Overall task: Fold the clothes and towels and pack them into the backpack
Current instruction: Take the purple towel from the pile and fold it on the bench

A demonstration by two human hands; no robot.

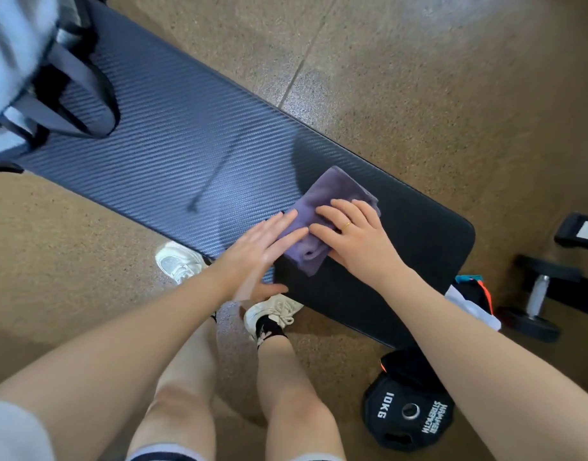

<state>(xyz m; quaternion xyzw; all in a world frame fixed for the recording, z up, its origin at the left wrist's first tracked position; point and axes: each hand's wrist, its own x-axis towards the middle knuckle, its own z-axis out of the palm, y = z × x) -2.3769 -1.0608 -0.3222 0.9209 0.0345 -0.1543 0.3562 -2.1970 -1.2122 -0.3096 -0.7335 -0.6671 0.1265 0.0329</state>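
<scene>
Here the purple towel (332, 216) lies folded small on the near end of a padded bench (172, 154), and both hands are flat on it. The right hand (355, 239) rests on top with its fingers spread and fairly straight, pinning the cloth so the layers do not spring apart. The left hand (262, 249) comes in from the other side, fingers straight and together, its fingertips on the towel's edge; it is blurred, so I judge it is smoothing or pressing the fold flat. Neither hand curls round the cloth, so nothing is gripped, only pressed.

Well away from the hands, at the far end of the bench, sits a bag (53, 91) with dark straps, blurred, most likely the backpack the towel is meant for. Just beyond the right forearm, off the bench end, some dark and white clothes (472, 301) lie in a heap, probably unfolded yet. A weight plate (409, 414) and a dumbbell (535, 301) sit on the floor near them.

The fold looks nearly finished; lifting it will need a grasp under both layers.
</scene>
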